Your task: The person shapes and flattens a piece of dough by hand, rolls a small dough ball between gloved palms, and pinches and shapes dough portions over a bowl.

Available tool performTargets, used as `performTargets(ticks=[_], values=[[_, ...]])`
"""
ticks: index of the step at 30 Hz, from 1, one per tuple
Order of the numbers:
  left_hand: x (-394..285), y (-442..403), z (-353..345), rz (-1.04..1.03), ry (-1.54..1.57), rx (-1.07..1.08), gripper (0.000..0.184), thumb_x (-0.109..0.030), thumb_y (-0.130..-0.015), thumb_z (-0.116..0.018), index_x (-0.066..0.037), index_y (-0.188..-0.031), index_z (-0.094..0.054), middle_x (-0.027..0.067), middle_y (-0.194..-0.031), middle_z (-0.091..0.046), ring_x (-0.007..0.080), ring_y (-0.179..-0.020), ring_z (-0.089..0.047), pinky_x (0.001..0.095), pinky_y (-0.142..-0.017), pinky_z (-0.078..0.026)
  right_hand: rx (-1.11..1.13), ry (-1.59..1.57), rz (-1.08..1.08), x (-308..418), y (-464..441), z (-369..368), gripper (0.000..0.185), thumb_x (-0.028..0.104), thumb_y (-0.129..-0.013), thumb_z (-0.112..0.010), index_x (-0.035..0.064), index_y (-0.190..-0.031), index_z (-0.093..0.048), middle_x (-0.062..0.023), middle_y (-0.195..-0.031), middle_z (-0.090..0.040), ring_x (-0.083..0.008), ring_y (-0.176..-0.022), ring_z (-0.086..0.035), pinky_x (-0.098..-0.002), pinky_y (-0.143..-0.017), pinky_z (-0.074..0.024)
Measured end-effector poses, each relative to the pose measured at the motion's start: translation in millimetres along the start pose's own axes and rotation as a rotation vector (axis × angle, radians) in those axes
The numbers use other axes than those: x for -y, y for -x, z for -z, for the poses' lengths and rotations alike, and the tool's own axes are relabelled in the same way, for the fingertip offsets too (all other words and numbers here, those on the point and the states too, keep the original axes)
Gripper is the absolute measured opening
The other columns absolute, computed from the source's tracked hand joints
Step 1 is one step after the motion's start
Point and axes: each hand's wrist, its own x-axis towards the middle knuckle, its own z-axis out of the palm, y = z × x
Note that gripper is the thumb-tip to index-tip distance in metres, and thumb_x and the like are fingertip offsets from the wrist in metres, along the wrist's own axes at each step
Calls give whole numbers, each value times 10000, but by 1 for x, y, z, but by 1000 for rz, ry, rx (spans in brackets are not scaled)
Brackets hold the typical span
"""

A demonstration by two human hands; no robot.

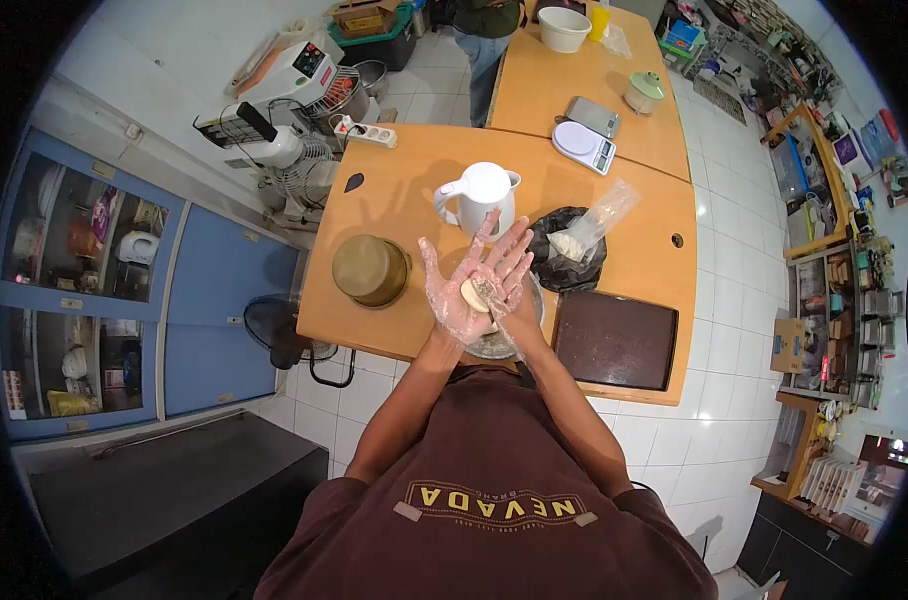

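My left hand [451, 299] is palm up and dusted with flour, its fingers stretched and spread. On its palm rests a small pale piece of dough [473, 295]. My right hand [512, 308], also floury, lies across the left palm with its fingers bent against the dough; its fingertips are partly hidden. Below both hands a round metal bowl [536, 325] shows in part, its contents mostly covered. Just beyond the fingers stands a white pitcher [487, 188].
An upturned olive bowl [366, 270] sits left, a dark baking tray [616, 340] right. A black plastic bag [577, 272] with a clear bag of pale stuff lies behind the tray. Farther back are a kitchen scale [582, 148], power strip [366, 132] and a standing person [482, 60].
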Motion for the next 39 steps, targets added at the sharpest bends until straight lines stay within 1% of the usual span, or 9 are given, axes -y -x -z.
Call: performTargets(ticks=[2,8,11,14,20,25,29,35,39], values=[[0,0,-3,2,-31,3,1084,-898,-907,-275,-134,-1670,-177,233,-1694,-204,361,-1578,-203,508,-1292,-208,-19,-190,2,7,6,-4,862,272,-951,-768,-5,-1592,-261,-227,-1602,-344,-320,-1467,-409,-440,-1163,-403],[-3,0,1,-25,-85,10,1087,-898,-905,-288,-131,-1667,-181,218,-1698,-204,360,-1573,-214,498,-1294,-214,130,40,104,-8,7,5,1023,281,-872,-845,-4,-1604,-189,-220,-1609,-308,-317,-1485,-372,-447,-1188,-375],[-2,2,3,-45,-51,9,1085,-898,-904,-292,-132,-1665,-189,206,-1699,-209,359,-1571,-219,495,-1296,-213,91,-24,62,-19,5,-1,1081,289,-837,-875,-20,-1602,-175,-221,-1614,-296,-320,-1492,-359,-448,-1196,-363],[-3,2,4,-44,-3,19,1077,-896,-906,-296,-137,-1664,-196,196,-1699,-220,361,-1570,-220,500,-1296,-211,49,66,117,-7,4,-4,1101,282,-835,-876,-32,-1602,-151,-222,-1605,-305,-320,-1481,-376,-444,-1190,-371],[-9,2,-1,-55,4,-4,1071,-896,-905,-304,-147,-1663,-204,185,-1696,-235,366,-1567,-224,528,-1291,-214,23,-127,43,21,9,-14,1064,264,-854,-857,-7,-1613,-163,-228,-1597,-312,-348,-1469,-396,-449,-1178,-391],[-7,8,-2,-53,-48,-8,1065,-902,-901,-292,-164,-1665,-210,181,-1696,-242,367,-1567,-225,536,-1286,-218,-13,0,75,3,2,-11,1052,258,-846,-862,2,-1611,-186,-232,-1610,-304,-369,-1479,-387,-450,-1179,-394],[-7,12,4,-63,-70,-33,1068,-914,-890,-278,-183,-1667,-212,175,-1700,-237,367,-1570,-217,544,-1282,-222,-108,161,228,8,8,-13,1070,244,-832,-874,5,-1613,-183,-230,-1620,-303,-353,-1484,-386,-447,-1186,-388],[-7,13,-1,-35,-83,-22,1075,-917,-889,-265,-181,-1670,-199,176,-1709,-208,370,-1573,-209,554,-1276,-231,-75,-127,26,9,14,-12,1081,205,-834,-876,-21,-1605,-154,-215,-1612,-323,-307,-1473,-408,-434,-1179,-404],[-6,16,-2,3,-117,27,1072,-910,-895,-265,-177,-1673,-179,180,-1713,-189,375,-1573,-209,555,-1276,-230,-29,-148,-13,4,20,-9,1020,195,-870,-847,-6,-1603,-166,-206,-1590,-356,-291,-1447,-445,-420,-1153,-434]])
